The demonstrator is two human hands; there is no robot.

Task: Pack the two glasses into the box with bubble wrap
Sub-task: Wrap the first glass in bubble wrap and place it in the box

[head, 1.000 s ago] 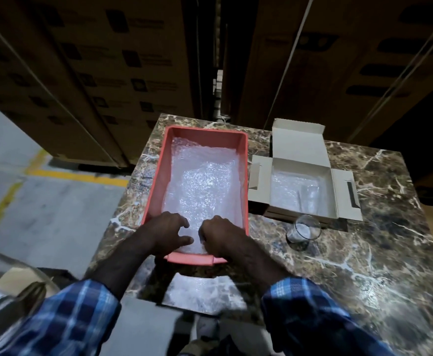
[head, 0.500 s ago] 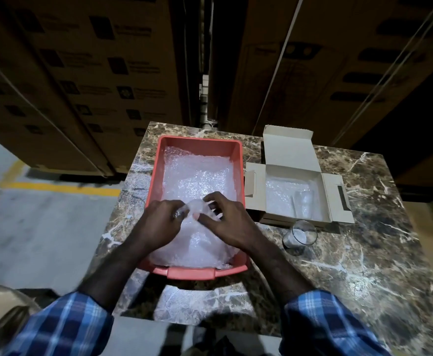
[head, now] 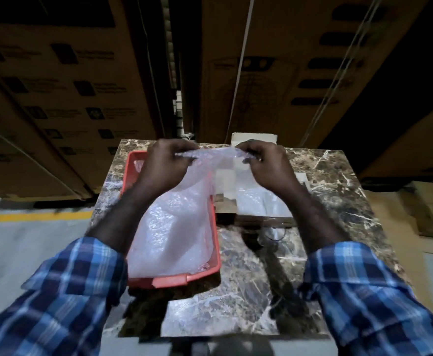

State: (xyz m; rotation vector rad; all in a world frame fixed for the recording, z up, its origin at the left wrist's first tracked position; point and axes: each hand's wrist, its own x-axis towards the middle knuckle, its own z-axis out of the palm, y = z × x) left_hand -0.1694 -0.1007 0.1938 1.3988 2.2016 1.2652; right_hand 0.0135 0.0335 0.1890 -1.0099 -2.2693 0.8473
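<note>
A sheet of bubble wrap [head: 200, 173] hangs in the air above the table, stretched between my hands. My left hand [head: 162, 167] pinches its left top edge and my right hand [head: 266, 165] pinches its right top edge. Under it the red tray [head: 174, 278] holds more bubble wrap [head: 171, 232]. The open cardboard box [head: 255, 138] stands to the tray's right, mostly hidden behind my right hand and the sheet, with bubble wrap lining [head: 259, 204] inside. One clear glass [head: 272, 232] stands on the marble just in front of the box. A second glass is not visible.
The marble table [head: 338, 201] ends close behind the tray and box. Tall stacks of cardboard cartons [head: 69, 86] rise right behind it. More flat cardboard [head: 431, 206] lies on the floor at the right. A yellow line [head: 35, 217] marks the floor at left.
Both hands took hold of a sheet of bubble wrap in the tray, lifted it up and pulled it apart sideways. The camera tilted so the box is now partly hidden.
</note>
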